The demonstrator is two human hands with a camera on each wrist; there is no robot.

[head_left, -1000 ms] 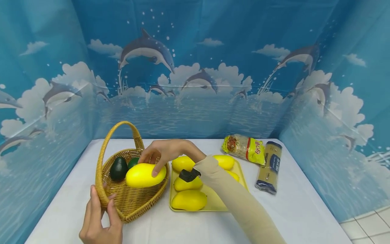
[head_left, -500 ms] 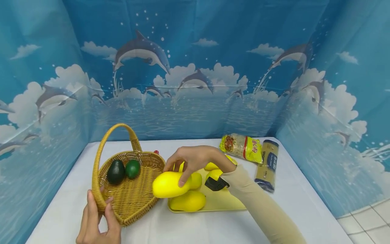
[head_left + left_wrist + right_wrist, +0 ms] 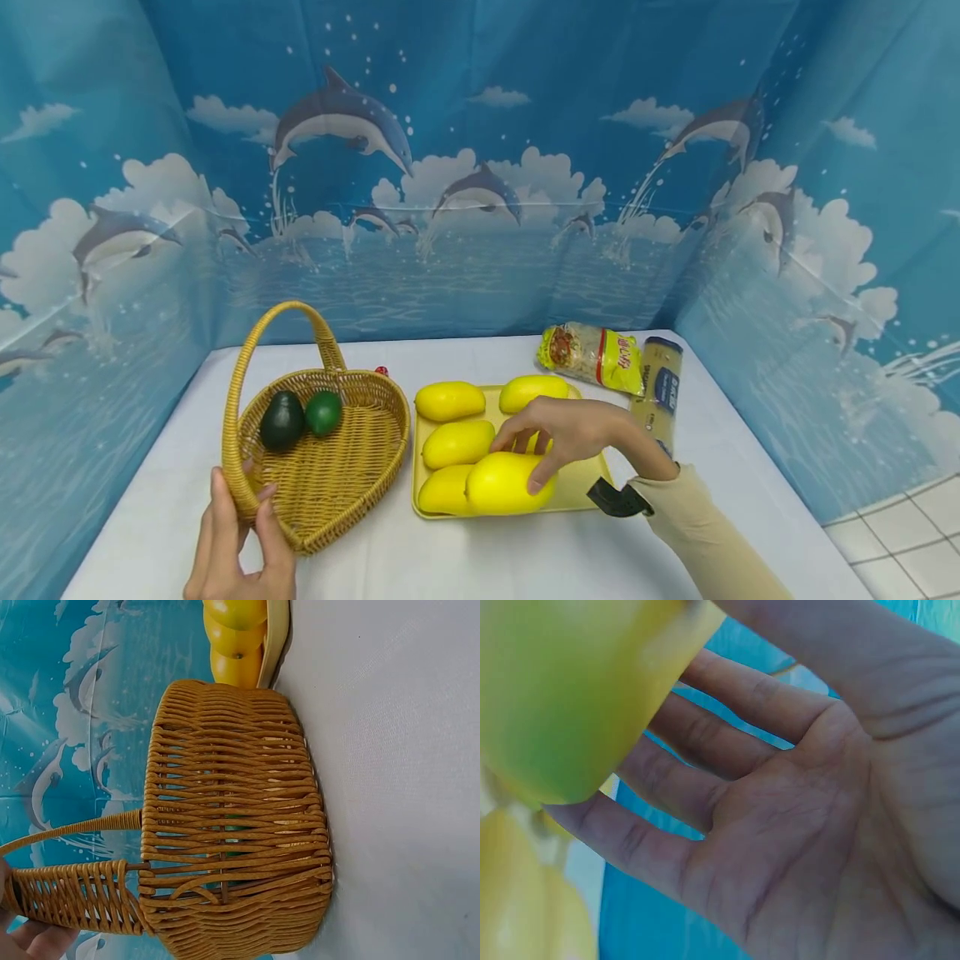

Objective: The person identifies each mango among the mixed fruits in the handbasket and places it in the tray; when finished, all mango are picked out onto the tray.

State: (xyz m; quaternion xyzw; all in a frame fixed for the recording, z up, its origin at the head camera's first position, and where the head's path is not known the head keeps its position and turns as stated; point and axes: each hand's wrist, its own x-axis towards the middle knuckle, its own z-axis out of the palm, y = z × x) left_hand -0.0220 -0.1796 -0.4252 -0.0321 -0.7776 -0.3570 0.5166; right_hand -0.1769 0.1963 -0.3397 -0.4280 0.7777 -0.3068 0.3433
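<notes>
A yellow mango (image 3: 504, 483) is held between the thumb and fingers of my right hand (image 3: 566, 433), at the front of the yellow tray (image 3: 581, 495). Whether it touches the tray I cannot tell. In the right wrist view the mango (image 3: 562, 690) shows a greenish end beside the palm. Several other mangoes (image 3: 458, 442) lie in the tray. My left hand (image 3: 243, 546) grips the lower handle (image 3: 233, 417) of a heart-shaped wicker basket (image 3: 341, 471). Inside the basket, a dark green avocado (image 3: 282, 421) sits beside a smaller, brighter green fruit (image 3: 324, 413).
A bag of noodles (image 3: 588, 357) and a spaghetti packet (image 3: 662, 387) lie at the back right of the white table (image 3: 420, 567). Something small and red (image 3: 382, 371) shows behind the basket. A dolphin-print curtain (image 3: 480, 275) surrounds the table.
My right hand has carried the mango from above the basket rightward to the tray's front. My left hand stays on the basket handle. The view has shifted slightly.
</notes>
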